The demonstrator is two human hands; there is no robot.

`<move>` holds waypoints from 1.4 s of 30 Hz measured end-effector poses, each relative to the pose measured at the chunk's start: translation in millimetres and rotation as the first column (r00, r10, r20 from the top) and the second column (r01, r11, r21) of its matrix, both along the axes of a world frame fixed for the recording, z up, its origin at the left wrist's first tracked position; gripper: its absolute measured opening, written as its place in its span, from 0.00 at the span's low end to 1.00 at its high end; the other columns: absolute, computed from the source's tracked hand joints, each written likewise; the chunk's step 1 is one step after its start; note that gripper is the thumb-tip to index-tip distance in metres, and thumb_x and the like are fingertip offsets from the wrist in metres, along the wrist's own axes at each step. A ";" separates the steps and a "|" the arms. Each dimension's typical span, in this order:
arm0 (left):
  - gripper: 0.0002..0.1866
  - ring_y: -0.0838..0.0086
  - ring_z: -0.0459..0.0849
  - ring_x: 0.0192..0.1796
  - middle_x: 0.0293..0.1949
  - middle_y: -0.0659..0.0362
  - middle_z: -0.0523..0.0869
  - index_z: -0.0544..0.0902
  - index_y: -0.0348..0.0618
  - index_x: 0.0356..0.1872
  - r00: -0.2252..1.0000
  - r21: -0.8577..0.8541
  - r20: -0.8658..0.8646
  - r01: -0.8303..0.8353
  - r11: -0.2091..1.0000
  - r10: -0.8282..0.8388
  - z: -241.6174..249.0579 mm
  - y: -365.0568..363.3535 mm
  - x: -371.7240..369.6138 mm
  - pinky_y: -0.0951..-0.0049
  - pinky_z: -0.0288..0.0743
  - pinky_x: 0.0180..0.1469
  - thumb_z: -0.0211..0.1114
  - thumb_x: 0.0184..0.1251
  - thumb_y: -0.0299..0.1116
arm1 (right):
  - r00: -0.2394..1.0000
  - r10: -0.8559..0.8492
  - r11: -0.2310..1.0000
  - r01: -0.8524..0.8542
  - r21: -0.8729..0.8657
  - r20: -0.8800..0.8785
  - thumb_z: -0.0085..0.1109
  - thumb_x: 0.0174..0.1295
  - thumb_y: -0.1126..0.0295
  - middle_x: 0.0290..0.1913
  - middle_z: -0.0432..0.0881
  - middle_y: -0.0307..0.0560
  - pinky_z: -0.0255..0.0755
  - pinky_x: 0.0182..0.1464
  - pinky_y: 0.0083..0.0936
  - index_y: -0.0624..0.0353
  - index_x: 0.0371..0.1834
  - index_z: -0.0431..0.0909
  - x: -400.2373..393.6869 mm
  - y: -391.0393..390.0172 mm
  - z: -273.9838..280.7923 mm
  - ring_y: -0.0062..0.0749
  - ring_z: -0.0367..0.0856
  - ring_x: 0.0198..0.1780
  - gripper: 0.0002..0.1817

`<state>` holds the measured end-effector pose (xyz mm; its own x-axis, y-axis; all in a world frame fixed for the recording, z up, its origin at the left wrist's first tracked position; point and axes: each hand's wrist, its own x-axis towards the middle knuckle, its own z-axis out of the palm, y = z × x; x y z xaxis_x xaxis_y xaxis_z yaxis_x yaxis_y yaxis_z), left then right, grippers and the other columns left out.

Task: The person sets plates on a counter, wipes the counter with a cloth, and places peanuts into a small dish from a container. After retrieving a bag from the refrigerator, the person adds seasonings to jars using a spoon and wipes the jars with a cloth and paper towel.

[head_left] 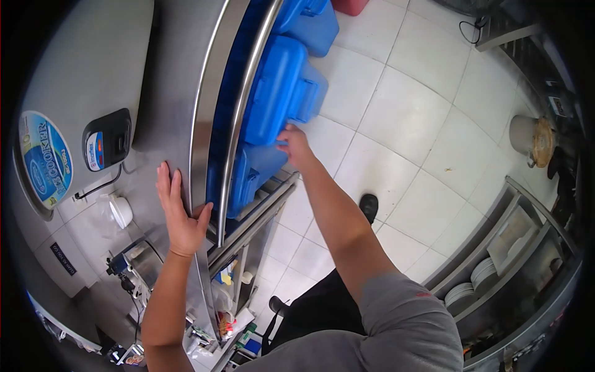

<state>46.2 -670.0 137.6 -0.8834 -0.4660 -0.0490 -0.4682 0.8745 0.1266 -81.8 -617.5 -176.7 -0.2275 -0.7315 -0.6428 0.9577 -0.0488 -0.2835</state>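
My left hand (pixel 183 214) lies flat on the stainless steel counter (pixel 170 139), fingers stretched out and thumb at the counter's front edge. Below that edge, my right hand (pixel 294 146) is bent around the near corner of a blue plastic bin lid (pixel 273 93); its fingertips are partly hidden. The lidded bin stands on a shelf under the counter, behind a curved steel rail (pixel 238 118). Another blue bin (pixel 257 173) sits right beside it, close to my right hand. More blue plastic (pixel 316 28) shows farther along the shelf.
A large grey rice cooker (pixel 93 56) stands on the counter. A white plastic bowl (pixel 122 211) is near the wall. Plates (pixel 483 273) are stacked on a steel rack to the right, with a pot (pixel 524 133) beyond. White tiles (pixel 403 124) cover the floor.
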 end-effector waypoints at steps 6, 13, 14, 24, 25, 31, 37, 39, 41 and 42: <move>0.47 0.46 0.48 0.75 0.73 0.43 0.52 0.58 0.44 0.70 1.000 -0.039 -0.002 -0.022 0.999 0.022 2.3 0.6 2.0 0.44 0.38 0.72 0.69 0.44 0.23 | 0.979 -0.058 0.917 0.130 0.377 -0.195 0.70 0.54 0.61 0.39 0.80 0.36 0.68 0.33 0.20 0.58 0.48 0.75 -7.7 145.5 19.4 0.20 0.75 0.37 0.22; 0.42 0.53 0.49 0.76 0.73 0.51 0.55 0.63 0.48 0.69 0.997 -0.059 -0.029 -0.075 0.995 0.074 8.3 6.2 4.3 0.43 0.34 0.72 0.68 0.46 0.26 | 0.935 -0.177 0.545 0.353 0.760 -0.307 0.59 0.62 0.63 0.45 0.80 0.43 0.67 0.52 0.37 0.62 0.55 0.72 -16.1 291.7 14.0 0.34 0.77 0.44 0.21; 0.42 0.54 0.49 0.76 0.73 0.53 0.56 0.64 0.49 0.68 0.996 -0.080 -0.024 -0.084 0.993 0.083 9.5 5.7 3.5 0.43 0.34 0.72 0.68 0.46 0.27 | 0.958 -0.211 0.569 0.283 0.772 -0.196 0.57 0.63 0.60 0.41 0.80 0.39 0.65 0.49 0.40 0.60 0.54 0.72 -29.3 306.7 36.2 0.32 0.77 0.41 0.21; 0.37 0.58 0.50 0.76 0.72 0.53 0.58 0.65 0.49 0.68 0.833 -0.074 -0.544 -0.166 0.983 0.100 27.2 33.3 21.5 0.43 0.36 0.72 0.68 0.57 0.42 | 0.879 -0.282 0.898 0.383 0.215 -0.385 0.59 0.63 0.64 0.36 0.81 0.40 0.66 0.22 0.23 0.57 0.47 0.72 -57.4 318.1 288.6 0.27 0.78 0.28 0.13; 0.36 0.58 0.51 0.75 0.72 0.52 0.58 0.65 0.48 0.68 0.734 0.002 -0.664 -0.190 0.982 0.143 48.3 49.5 15.2 0.43 0.38 0.72 0.68 0.58 0.43 | 0.862 -0.287 0.895 0.397 0.205 -0.417 0.60 0.63 0.65 0.33 0.80 0.42 0.66 0.22 0.24 0.57 0.46 0.72 -69.0 307.4 306.5 0.28 0.77 0.27 0.12; 0.21 0.65 0.78 0.56 0.56 0.49 0.78 0.77 0.34 0.52 -0.370 -0.194 -0.925 0.266 0.944 -0.086 220.0 171.0 163.1 0.73 0.70 0.57 0.60 0.65 0.40 | 0.815 -0.062 0.784 0.396 0.478 -0.576 0.63 0.60 0.63 0.29 0.77 0.44 0.69 0.21 0.27 0.59 0.41 0.74 -80.9 291.2 331.2 0.30 0.71 0.22 0.14; 0.20 0.65 0.78 0.56 0.55 0.50 0.78 0.77 0.35 0.52 -0.407 -0.462 -0.867 0.439 0.771 -0.288 300.4 240.9 234.8 0.71 0.70 0.57 0.60 0.65 0.39 | 0.818 -0.040 0.735 0.413 0.538 -0.574 0.61 0.61 0.61 0.32 0.78 0.46 0.69 0.19 0.29 0.58 0.45 0.73 -52.1 343.8 238.4 0.32 0.73 0.22 0.15; 0.20 0.65 0.78 0.56 0.55 0.50 0.78 0.77 0.35 0.52 -0.384 -0.465 -0.871 0.437 0.770 -0.307 304.8 252.1 235.8 0.71 0.70 0.56 0.60 0.65 0.39 | 0.839 -0.018 0.725 0.385 0.570 -0.543 0.59 0.62 0.61 0.33 0.79 0.46 0.69 0.19 0.31 0.57 0.47 0.73 -41.3 367.4 174.7 0.34 0.74 0.24 0.16; 0.20 0.65 0.78 0.55 0.54 0.50 0.78 0.77 0.36 0.52 -0.368 -0.464 -0.874 0.431 0.774 -0.319 306.0 261.0 226.3 0.70 0.70 0.56 0.60 0.65 0.39 | 0.851 0.015 0.663 0.385 0.642 -0.525 0.57 0.62 0.61 0.34 0.79 0.48 0.70 0.22 0.36 0.57 0.48 0.73 -35.2 388.4 126.8 0.37 0.76 0.28 0.15; 0.19 0.64 0.78 0.55 0.54 0.50 0.78 0.77 0.36 0.52 -0.363 -0.460 -0.876 0.431 0.776 -0.318 304.3 264.3 216.9 0.70 0.70 0.56 0.60 0.65 0.39 | 0.864 -0.012 0.636 0.394 0.663 -0.503 0.58 0.61 0.62 0.34 0.80 0.49 0.71 0.24 0.39 0.58 0.48 0.73 -27.6 392.4 108.8 0.39 0.78 0.30 0.15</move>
<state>263.1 -405.7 441.8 0.0792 -0.0539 0.9954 0.6514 0.7587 -0.0108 -109.5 -225.1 -67.8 -0.6857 0.0329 -0.7271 0.7200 0.1764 -0.6711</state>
